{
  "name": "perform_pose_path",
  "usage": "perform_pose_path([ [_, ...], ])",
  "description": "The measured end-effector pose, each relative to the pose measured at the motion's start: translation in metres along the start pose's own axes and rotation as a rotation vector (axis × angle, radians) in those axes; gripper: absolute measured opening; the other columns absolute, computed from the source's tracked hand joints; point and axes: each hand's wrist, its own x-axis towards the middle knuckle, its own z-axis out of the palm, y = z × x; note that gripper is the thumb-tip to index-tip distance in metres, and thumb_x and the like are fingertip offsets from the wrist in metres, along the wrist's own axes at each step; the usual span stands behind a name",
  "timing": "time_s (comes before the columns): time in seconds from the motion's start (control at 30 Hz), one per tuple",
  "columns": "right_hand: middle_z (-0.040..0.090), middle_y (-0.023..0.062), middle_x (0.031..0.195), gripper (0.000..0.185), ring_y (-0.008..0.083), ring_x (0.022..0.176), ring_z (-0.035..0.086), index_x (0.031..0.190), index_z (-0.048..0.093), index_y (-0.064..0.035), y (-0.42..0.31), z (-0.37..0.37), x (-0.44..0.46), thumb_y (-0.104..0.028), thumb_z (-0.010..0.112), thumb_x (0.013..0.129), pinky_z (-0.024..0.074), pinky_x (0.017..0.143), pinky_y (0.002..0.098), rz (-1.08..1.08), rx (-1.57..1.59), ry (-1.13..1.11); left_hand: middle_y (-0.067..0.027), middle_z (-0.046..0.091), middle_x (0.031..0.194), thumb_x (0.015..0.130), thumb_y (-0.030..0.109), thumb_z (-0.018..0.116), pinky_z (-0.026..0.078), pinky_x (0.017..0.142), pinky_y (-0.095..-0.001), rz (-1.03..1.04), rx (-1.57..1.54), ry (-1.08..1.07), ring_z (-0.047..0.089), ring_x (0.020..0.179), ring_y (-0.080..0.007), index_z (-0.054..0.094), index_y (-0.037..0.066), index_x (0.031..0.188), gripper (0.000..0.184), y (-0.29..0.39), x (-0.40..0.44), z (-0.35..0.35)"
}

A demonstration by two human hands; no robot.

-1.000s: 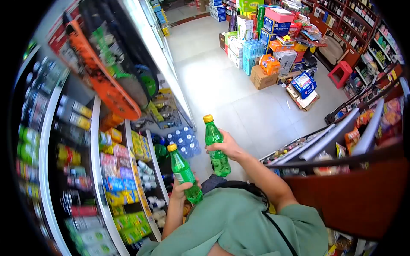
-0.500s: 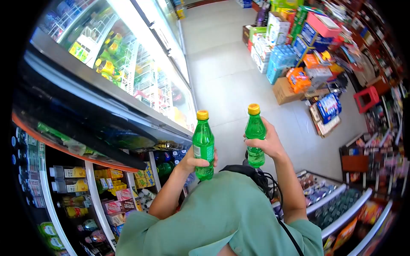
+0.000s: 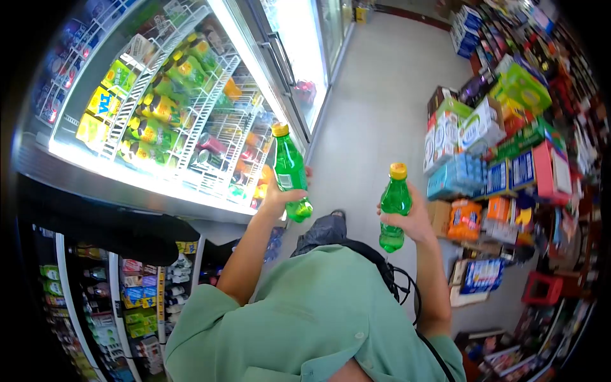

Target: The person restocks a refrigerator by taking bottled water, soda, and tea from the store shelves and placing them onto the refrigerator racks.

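My left hand (image 3: 280, 194) is wrapped round a green plastic bottle (image 3: 289, 167) with a yellow cap, its base tipped a little to the right. A white barcode patch shows on its label. In my right hand (image 3: 412, 219) is a second green bottle with a yellow cap (image 3: 396, 198), held nearly upright. Both bottles are in front of my body, apart from each other. The left one is close to a lit drinks fridge (image 3: 210, 191), whose wire shelves hold bottles and cans.
Cartons and packs (image 3: 455, 178) are stacked on the floor to the right, with a red stool (image 3: 542, 288) nearby. Shelves of packaged drinks (image 3: 140, 286) stand at the lower left. A grey tiled aisle (image 3: 375, 95) runs ahead, and a black cord (image 3: 417, 293) hangs by my right side.
My view has turned and moved forward, with the fridge shelves now showing more fully. The left bottle has risen toward the fridge and tilted. The two bottles are farther apart.
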Motion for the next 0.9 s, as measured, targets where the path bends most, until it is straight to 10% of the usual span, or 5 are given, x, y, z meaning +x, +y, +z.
perform_pose_path([
  [0.33, 0.063, 0.0134, 0.087, 0.055, 0.0247, 0.078, 0.065, 0.113, 0.046, -0.0003, -0.006, -0.11, 0.196, -0.002, 0.072, 0.064, 0.0531, 0.072, 0.0364, 0.105, 0.21, -0.21, -0.0062, 0.062, 0.09, 0.058, 0.016, 0.083, 0.05, 0.073, -0.0317, 0.309, 0.478, 0.654, 0.059, 0.079, -0.0159, 0.053, 0.001, 0.11, 0.062, 0.016, 0.271, -0.082],
  [0.57, 0.062, 0.0152, 0.088, 0.043, 0.0303, 0.078, 0.065, 0.105, 0.052, -0.0017, -0.033, -0.173, 0.315, -0.036, 0.062, 0.081, 0.0541, 0.069, 0.0456, 0.513, 0.595, 0.051, -0.0065, 0.061, 0.089, 0.061, 0.012, 0.083, 0.05, 0.068, -0.0295, 0.396, 0.527, 0.793, 0.06, 0.076, -0.0155, 0.052, 0.0, 0.106, 0.056, 0.027, 0.364, -0.096],
  [0.9, 0.062, 0.0168, 0.086, 0.043, 0.0279, 0.073, 0.064, 0.098, 0.052, -0.0041, -0.009, -0.237, 0.475, -0.044, 0.058, 0.084, 0.0546, 0.069, 0.0434, 0.671, 0.837, -0.188, -0.0054, 0.061, 0.088, 0.063, 0.008, 0.079, 0.049, 0.067, -0.028, 0.351, 0.485, 1.078, 0.06, 0.076, -0.0145, 0.053, 0.001, 0.106, 0.05, 0.041, 0.382, -0.067],
])
